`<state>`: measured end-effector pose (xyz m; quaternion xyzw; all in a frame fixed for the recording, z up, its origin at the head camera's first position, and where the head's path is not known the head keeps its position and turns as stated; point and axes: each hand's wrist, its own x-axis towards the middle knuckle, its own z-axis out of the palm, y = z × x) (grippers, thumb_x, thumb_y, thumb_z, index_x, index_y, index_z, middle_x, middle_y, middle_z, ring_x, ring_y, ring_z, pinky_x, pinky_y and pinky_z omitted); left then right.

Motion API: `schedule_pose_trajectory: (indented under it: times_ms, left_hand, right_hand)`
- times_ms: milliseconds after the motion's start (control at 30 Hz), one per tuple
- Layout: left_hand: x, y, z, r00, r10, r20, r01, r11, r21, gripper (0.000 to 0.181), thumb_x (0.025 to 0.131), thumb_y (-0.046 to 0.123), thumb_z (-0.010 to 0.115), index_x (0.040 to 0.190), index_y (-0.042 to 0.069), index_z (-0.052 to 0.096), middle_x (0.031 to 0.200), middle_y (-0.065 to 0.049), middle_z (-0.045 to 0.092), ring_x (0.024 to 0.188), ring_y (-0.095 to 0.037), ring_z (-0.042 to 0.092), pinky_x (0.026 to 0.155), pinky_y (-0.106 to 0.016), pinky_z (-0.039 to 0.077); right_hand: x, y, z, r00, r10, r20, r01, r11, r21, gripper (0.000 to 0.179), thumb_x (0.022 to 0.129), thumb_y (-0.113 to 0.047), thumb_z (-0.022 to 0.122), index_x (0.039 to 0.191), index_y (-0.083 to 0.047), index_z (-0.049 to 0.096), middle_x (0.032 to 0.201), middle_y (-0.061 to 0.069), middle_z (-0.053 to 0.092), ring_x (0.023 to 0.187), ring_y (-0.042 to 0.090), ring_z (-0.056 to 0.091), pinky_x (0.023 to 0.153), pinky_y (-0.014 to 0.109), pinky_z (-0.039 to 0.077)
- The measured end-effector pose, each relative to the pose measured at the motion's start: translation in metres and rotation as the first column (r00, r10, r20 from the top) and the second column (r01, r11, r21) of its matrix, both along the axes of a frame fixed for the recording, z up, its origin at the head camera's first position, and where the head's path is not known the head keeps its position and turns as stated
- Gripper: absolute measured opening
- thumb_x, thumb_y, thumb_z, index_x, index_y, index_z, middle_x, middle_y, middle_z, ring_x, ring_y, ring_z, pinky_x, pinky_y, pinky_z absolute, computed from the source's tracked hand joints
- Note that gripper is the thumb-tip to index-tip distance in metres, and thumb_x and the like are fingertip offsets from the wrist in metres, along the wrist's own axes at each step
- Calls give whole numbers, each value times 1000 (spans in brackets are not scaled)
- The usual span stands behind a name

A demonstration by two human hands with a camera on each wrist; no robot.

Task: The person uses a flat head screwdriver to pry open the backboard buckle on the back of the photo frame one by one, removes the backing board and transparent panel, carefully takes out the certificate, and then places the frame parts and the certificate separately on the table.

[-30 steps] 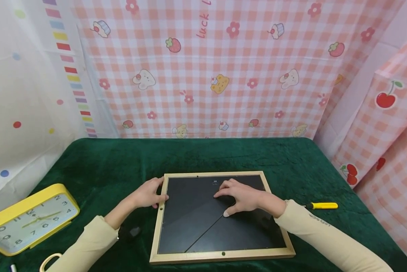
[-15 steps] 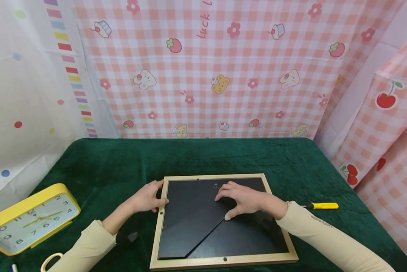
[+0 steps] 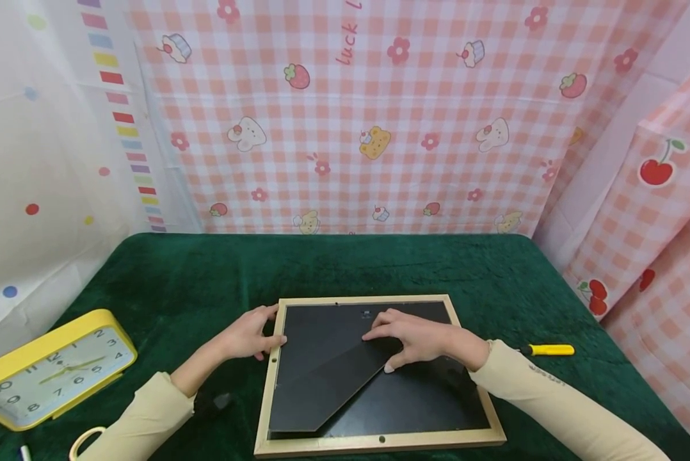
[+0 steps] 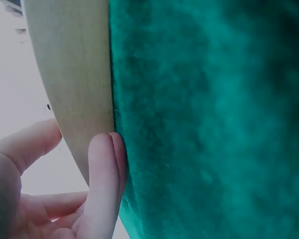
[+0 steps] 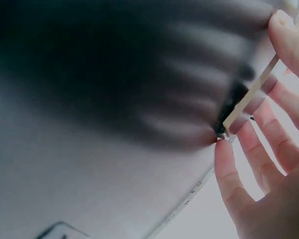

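One black flap [image 3: 330, 390] raised on wooden frame [image 3: 425, 440]

L hand [image 3: 249, 333] has a narrow grip on frame's L bar: thumb on top, fingertips along outer edge. R hand [image 3: 414, 336], mid-frame, pinches flap w/ thumb at near edge, fingers partly spread at far edge; exact fingertip contact is hard to tell, R wrist view being blurred. Flap's near-L end stands off the black backing [image 3: 425, 397]. Frame lies flat on green-covered bench [image 3: 333, 262], btwn yellow clock [image 3: 59, 368] (L) & yellow-handled tool [image 3: 552, 349] (R).
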<state>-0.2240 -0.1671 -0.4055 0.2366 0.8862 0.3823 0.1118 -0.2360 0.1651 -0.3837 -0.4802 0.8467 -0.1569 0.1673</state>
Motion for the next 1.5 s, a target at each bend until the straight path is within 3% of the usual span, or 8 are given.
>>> schedule_pose_trajectory:
  times_ms: [167,500,733,1167,1500]
  left_hand:
    - [1,-2,0,999,-36,7,36,999,26,60,86,15,58,130,-11,27,105,-23,43,55,-12,56,44,-26,48]
    - [0,-5,1,996,-45,78,41,997,59,56,90,13,51,135,-7,23,118,-27,37,59,-16,58,47,-27,48]
    - [-3,-7,1,996,-49,77,45,998,53,55,90,10,50,135,-7,23,119,-28,36,59,-16,57,48,-28,49]
    - [-1,-5,3,997,-41,70,37,998,54,53,89,5,51,133,-10,24,115,-27,40,58,-17,57,47,-29,49]
    - [-2,-8,-2,996,-52,78,47,997,56,54,90,10,51,134,-6,25,118,-25,40,60,-16,58,48,-29,49]
  right_hand:
    - [1,1,-1,999,15,-52,-15,1000,-11,56,79,-39,63,127,-15,48,116,-2,43,105,11,39,86,29,37]
    - [0,3,6,988,73,-139,-75,997,-12,58,78,-40,62,128,-14,48,111,-2,44,99,10,40,82,27,38]
    - [-1,4,15,980,92,-176,-98,995,-26,59,77,-41,62,127,-13,49,112,-2,46,99,10,40,81,27,38]
    - [-1,26,18,990,15,-139,-11,1000,25,57,77,-41,63,125,-13,51,110,-3,46,93,10,41,75,27,38]
    - [4,29,18,994,-73,-81,79,995,67,58,77,-40,64,125,-11,51,119,1,47,109,17,41,88,36,37]
